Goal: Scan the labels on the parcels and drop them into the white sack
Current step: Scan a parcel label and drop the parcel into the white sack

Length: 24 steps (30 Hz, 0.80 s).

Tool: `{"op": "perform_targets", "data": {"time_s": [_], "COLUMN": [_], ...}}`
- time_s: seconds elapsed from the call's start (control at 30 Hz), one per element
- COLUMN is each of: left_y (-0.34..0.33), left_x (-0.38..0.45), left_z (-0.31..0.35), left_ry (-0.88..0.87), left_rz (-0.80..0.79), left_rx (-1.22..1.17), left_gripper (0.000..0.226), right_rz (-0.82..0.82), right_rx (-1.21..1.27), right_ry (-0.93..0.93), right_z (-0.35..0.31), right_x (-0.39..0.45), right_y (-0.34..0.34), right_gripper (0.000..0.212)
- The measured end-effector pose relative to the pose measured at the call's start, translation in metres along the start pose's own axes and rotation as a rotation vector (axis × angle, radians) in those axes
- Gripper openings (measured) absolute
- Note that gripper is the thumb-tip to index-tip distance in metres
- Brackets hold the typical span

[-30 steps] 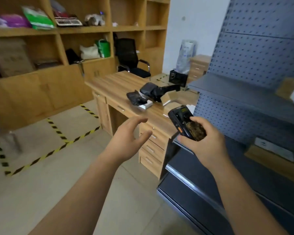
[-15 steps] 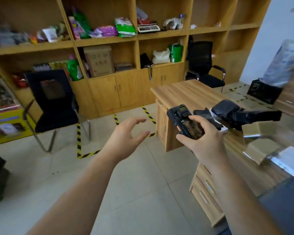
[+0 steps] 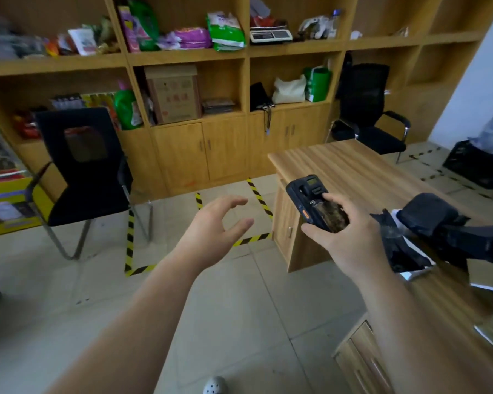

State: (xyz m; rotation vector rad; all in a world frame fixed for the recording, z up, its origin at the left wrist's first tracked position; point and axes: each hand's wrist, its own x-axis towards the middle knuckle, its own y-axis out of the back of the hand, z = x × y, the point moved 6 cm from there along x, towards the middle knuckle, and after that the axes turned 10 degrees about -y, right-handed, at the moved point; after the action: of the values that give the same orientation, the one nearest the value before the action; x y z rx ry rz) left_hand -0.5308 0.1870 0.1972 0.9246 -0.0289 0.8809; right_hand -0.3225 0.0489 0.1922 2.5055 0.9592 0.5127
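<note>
My right hand [image 3: 345, 234] grips a black handheld scanner [image 3: 310, 199] with an orange side button, held up over the corner of the wooden desk [image 3: 347, 166]. My left hand [image 3: 214, 226] hovers in the air to the left of it, fingers loosely spread and holding nothing. Dark wrapped parcels [image 3: 427, 217] and a flat light one [image 3: 410, 271] lie on the desk to the right of the scanner. No white sack is in view.
A black chair [image 3: 80, 166] stands on the left by yellow-black floor tape [image 3: 130, 237]. Wooden shelving [image 3: 239, 55] with bags and a cardboard box [image 3: 172, 95] lines the back wall. A second black chair [image 3: 367, 115] sits behind the desk. Desk drawers [image 3: 362, 362] are at lower right.
The view has swung left from the grey metal shelving toward the wooden shelves and floor. Both hands keep their pose; the right one still holds the scanner.
</note>
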Motion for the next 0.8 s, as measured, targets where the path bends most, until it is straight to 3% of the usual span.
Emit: {"op": "perform_targets", "data": {"time_s": [0.17,0.4,0.57,0.8], "left_y": [-0.045,-0.117,-0.179,-0.268], "left_x": [0.104,0.223,0.244,0.262], "left_z": [-0.023,0.010,0.048,0.070], "left_ry": [-0.146,-0.431,-0.552,-0.599], "left_rz": [-0.146,-0.371,-0.489,-0.618], "left_rx": [-0.095,-0.229,-0.346,-0.393], "left_gripper": [0.038,0.039,0.038,0.033], "right_rz": [0.162,0.475,0.652,0.748], "right_rx": [-0.055,-0.139,-0.200,-0.221], "right_ry": [-0.113,-0.362,-0.505,-0.625], "right_z": [0.015,0.043,0.070,0.127], "right_x": [0.055,0.075,0.058,0.054], "right_y": [0.007,0.061,0.100,0.139], "right_gripper": [0.059,0.062,0.060,0.061]}}
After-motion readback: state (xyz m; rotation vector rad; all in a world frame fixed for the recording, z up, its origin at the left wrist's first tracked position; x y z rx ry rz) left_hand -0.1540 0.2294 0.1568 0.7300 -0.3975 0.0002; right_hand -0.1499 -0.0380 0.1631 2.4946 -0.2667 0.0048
